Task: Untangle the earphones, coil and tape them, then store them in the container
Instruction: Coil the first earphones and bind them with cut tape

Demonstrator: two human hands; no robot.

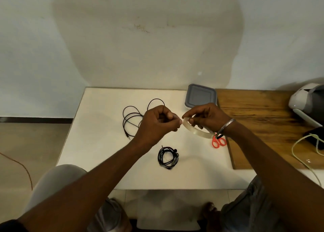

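A coiled black earphone bundle (168, 157) lies on the white table (98, 144) near its front edge. A second black earphone cable (131, 119) lies loose in wide loops at the back left, its plug toward me. My right hand (206, 116) holds a clear tape roll (196, 129) above the table. My left hand (157, 124) pinches the tape's free end right beside the roll. A grey lidded container (199, 95) stands at the back right, behind my right hand.
Orange-handled scissors (218, 142) lie under my right wrist at the table's right edge. A wooden board (259, 119) adjoins on the right, with a white device (306, 101) and a pale green cable (301, 152). A wall stands close behind the table.
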